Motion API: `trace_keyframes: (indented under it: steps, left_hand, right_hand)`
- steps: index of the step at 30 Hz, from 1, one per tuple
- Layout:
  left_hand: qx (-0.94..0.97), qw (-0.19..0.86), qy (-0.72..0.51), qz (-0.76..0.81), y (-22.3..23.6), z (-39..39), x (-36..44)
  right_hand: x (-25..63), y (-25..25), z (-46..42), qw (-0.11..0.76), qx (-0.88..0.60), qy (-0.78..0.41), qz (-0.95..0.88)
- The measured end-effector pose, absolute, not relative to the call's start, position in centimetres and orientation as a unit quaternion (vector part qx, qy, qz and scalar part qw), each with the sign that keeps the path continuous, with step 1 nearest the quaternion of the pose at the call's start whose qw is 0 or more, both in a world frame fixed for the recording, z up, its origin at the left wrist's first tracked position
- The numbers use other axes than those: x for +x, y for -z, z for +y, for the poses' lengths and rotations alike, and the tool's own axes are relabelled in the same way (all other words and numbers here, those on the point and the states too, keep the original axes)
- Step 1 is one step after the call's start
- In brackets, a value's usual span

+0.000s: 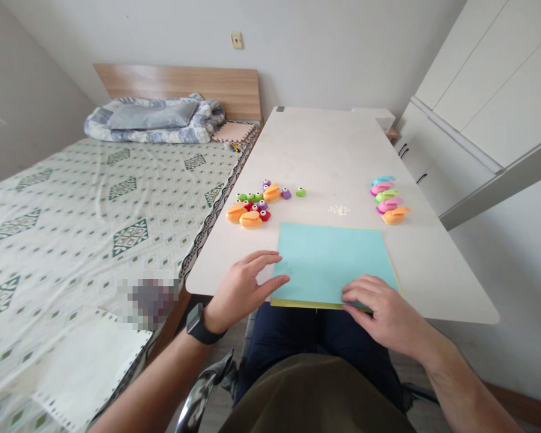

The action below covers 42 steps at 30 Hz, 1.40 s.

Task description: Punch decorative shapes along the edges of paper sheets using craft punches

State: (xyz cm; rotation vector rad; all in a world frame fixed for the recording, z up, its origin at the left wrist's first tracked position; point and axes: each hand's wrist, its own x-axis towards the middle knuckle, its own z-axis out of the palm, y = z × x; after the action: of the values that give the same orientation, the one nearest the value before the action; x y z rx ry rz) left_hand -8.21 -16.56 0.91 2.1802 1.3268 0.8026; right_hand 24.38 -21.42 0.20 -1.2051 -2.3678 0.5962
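Observation:
A stack of coloured paper [327, 258] lies at the table's front edge, light blue on top with yellow-green showing along its borders. My left hand [247, 279] is at the stack's left edge, open, its thumb and fingers spread apart. At the front right, my right hand [381, 307] has its bent fingers on the blue sheet and its thumb at the front edge, closed on the paper. Beyond the paper's left corner sit orange craft punches [251, 219] among several small green, purple and red punches [264, 215].
A row of colourful lever punches [390, 198] stands on the right of the white table [315, 144]. Small white paper bits [339, 210] lie behind the stack. A bed [94, 198] adjoins the table on the left; white cabinets [455, 138] stand at right.

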Motion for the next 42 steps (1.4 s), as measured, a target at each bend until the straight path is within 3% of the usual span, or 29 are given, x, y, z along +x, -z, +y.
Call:
trace_keyframes:
  steps: [14, 21, 35, 42]
  left_hand:
    - [0.671, 0.344, -0.241, 0.612, -0.3, -12.0, -7.1]
    - [0.662, 0.336, -0.268, 0.614, 0.1, -11.8, -7.3]
    - [0.559, 0.489, -0.342, 0.576, 1.1, -9.9, -6.0]
    - [0.58, 0.476, -0.334, 0.57, 2.1, -9.2, -5.8]
  right_hand:
    - [23.8, -0.2, -21.9, 0.294, -0.444, -0.216, -0.818]
    - [23.8, 0.1, -22.2, 0.317, -0.445, -0.21, -0.81]
    - [23.8, -0.2, -22.3, 0.276, -0.432, -0.23, -0.827]
    - [23.9, -0.4, -22.2, 0.244, -0.421, -0.227, -0.844]
